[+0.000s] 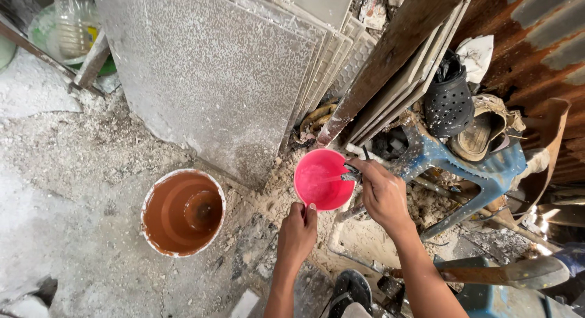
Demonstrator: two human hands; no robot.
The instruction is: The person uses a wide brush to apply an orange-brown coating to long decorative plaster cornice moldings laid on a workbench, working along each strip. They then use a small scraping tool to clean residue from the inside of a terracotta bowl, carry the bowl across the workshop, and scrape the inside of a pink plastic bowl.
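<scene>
Your left hand pinches the near rim of the one pink bowl, fingers closed on it, held above the dusty floor. Your right hand grips a small dark-handled tool dipped in the bowl; its tip is hard to make out in the pale mix. One orange bucket stands left. Beyond, several grey tiles lean stacked, exact count unclear. One black clog sits right.

Dusty concrete floor; orange bucket on it; tiles leaning upright.
</scene>
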